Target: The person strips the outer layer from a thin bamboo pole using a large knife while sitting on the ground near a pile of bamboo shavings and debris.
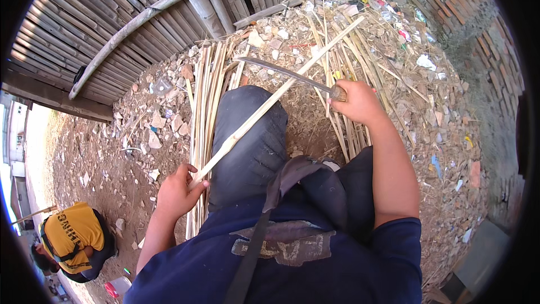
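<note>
The left hand [181,190] pinches the lower end of a pale bamboo strip [242,131] slanting over a dark-trousered knee [259,155]. The right hand [358,103], fist closed around its handle [337,94], holds a curved knife [271,67] across the strip.

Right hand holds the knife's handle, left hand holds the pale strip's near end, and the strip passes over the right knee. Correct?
No: the pale strip passes over the left knee, as the head view shows. The rest stands: right hand on the knife handle, left hand on the strip.
</note>
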Action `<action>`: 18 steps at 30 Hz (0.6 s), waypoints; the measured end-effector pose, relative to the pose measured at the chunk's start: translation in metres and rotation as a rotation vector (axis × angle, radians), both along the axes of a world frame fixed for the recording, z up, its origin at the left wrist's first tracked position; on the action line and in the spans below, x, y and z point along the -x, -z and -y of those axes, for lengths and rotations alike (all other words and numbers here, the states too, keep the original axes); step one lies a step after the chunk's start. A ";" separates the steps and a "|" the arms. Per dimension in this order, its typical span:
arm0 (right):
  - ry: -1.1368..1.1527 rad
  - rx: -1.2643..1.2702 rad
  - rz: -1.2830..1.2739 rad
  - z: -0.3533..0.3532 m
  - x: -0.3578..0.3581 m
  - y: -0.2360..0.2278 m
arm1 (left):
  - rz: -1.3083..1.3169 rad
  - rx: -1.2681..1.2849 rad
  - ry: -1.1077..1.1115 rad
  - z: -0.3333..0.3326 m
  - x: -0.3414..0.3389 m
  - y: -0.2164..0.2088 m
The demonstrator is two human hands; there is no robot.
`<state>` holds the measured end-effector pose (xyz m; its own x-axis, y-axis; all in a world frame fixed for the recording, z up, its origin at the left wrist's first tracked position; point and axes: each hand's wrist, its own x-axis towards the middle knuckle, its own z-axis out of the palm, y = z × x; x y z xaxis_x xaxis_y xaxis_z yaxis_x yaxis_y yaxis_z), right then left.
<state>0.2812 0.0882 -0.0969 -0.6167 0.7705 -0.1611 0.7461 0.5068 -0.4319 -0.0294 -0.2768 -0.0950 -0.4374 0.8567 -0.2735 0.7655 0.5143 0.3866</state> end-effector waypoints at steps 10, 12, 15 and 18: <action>-0.016 0.311 -0.414 -0.004 0.007 0.030 | -0.102 -0.305 0.065 -0.024 -0.019 0.016; 0.067 0.599 -0.537 -0.001 0.007 0.026 | -0.111 -0.286 0.112 -0.040 -0.018 0.012; 0.096 0.684 -0.701 -0.008 0.003 0.040 | -0.089 -0.274 0.207 -0.055 -0.018 0.006; 0.145 0.751 -0.815 -0.010 0.003 0.044 | -0.060 -0.170 0.251 -0.067 -0.022 -0.009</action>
